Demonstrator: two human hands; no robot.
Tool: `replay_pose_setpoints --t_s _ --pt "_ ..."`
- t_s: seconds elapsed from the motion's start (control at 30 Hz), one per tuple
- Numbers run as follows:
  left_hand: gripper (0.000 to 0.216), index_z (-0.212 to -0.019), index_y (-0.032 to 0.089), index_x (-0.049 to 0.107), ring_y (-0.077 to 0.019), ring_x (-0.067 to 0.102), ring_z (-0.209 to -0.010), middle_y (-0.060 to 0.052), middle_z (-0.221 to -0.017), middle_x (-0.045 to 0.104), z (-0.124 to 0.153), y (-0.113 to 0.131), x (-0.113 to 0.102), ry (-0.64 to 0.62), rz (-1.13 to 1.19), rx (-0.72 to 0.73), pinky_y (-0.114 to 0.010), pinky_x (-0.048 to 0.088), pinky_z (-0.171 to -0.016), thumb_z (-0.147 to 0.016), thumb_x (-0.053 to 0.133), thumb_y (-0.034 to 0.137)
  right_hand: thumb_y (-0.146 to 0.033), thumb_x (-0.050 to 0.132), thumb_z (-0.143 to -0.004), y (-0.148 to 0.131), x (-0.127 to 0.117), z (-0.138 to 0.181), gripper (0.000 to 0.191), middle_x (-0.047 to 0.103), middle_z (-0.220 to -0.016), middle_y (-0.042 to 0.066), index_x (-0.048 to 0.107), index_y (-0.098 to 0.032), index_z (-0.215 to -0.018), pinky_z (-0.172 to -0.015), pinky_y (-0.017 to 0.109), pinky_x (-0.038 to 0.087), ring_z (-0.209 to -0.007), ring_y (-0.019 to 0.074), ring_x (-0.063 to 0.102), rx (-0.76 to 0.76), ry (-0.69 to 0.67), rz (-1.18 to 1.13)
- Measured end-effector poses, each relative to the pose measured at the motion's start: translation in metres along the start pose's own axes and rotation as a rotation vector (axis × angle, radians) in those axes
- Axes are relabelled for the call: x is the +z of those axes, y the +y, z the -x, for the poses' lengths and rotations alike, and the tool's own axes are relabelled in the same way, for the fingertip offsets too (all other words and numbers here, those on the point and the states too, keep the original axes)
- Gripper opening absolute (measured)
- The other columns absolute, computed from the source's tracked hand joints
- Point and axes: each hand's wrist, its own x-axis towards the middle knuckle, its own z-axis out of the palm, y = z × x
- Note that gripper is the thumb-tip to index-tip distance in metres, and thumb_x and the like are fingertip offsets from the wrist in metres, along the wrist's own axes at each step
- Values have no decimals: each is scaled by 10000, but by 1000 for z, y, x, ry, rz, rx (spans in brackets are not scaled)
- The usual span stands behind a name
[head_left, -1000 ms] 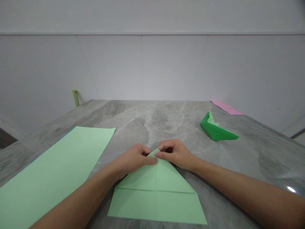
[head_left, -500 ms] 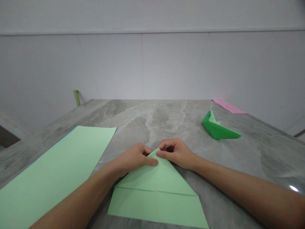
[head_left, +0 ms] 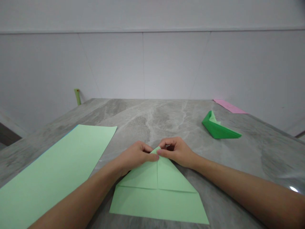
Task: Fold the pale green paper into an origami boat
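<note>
A light green sheet of paper [head_left: 157,202] lies in front of me, its two upper corners folded down to a middle seam so that it peaks at the far end. Near that peak, my left hand [head_left: 137,157] pinches the left sloping edge, thumb on top and fingers underneath. My right hand [head_left: 177,152] grips the tip from the right, its thumb almost meeting the left thumb. Below the two folded flaps, a plain strip of the sheet faces me. The fingers under the paper are partly hidden.
On the left lies a stack of light green paper [head_left: 59,165] with a blue edge showing. A folded green paper piece [head_left: 220,128] rests at the right, with a pink sheet [head_left: 230,106] behind it. The grey marbled table [head_left: 152,114] meets a white wall [head_left: 166,63].
My left thumb has slid slightly up towards the peak, closer to the right thumb. The two flaps' seam shows more plainly, and the paper's near edge sits slightly higher in view.
</note>
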Motion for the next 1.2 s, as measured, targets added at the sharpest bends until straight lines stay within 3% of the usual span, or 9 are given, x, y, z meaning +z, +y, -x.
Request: replay_pose_setpoints --t_s 0.23,0.4,0.57,0.67,0.93,1.07,1.2 --pt "298 -742 114 711 -99 467 -489 5 -594 588 0 3 1 0 -11 10 -232 313 -482 -671 690 402 -390 750 -701 2 -1 0 265 555 -586 -25 661 -140 -697 -499 210 365 -521 80 464 -4 -12 -6" --pt "301 -584 147 563 -76 382 -418 44 -484 460 -1 3 2 37 139 -2 -226 240 -427 -686 662 412 -400 760 -688 2 -2 0 276 571 -600 -18 663 -142 -701 -509 219 383 -538 91 483 22 15 3" --pt "330 -583 168 491 -67 352 -393 50 -476 431 -3 4 3 119 222 -23 -219 202 -402 -703 640 436 -402 745 -707 3 -2 1 276 563 -605 -19 660 -140 -705 -510 215 384 -537 87 482 24 7 8" --pt "330 -607 160 529 -66 362 -405 51 -481 438 -5 3 2 142 209 2 -212 211 -411 -681 670 449 -397 752 -699 2 -2 1 276 559 -598 -21 654 -139 -692 -507 209 381 -537 85 475 19 9 0" --pt "268 -727 146 647 -105 523 -557 4 -657 621 -4 1 1 90 143 82 -212 355 -513 -608 760 357 -356 764 -690 2 -2 1 246 547 -590 -24 651 -138 -693 -483 197 355 -533 80 454 17 20 16" --pt "218 -741 146 689 -102 518 -552 7 -678 628 -1 1 0 -34 -28 66 -210 357 -509 -638 735 332 -368 745 -711 2 -2 1 242 579 -615 -8 656 -142 -705 -502 212 391 -553 95 489 -1 19 16" --pt "227 -730 140 707 -104 506 -520 3 -645 616 1 1 0 -4 -152 24 -208 335 -472 -648 717 352 -371 740 -716 2 -2 1 241 576 -605 -11 661 -145 -693 -495 211 392 -542 91 485 -18 38 20"
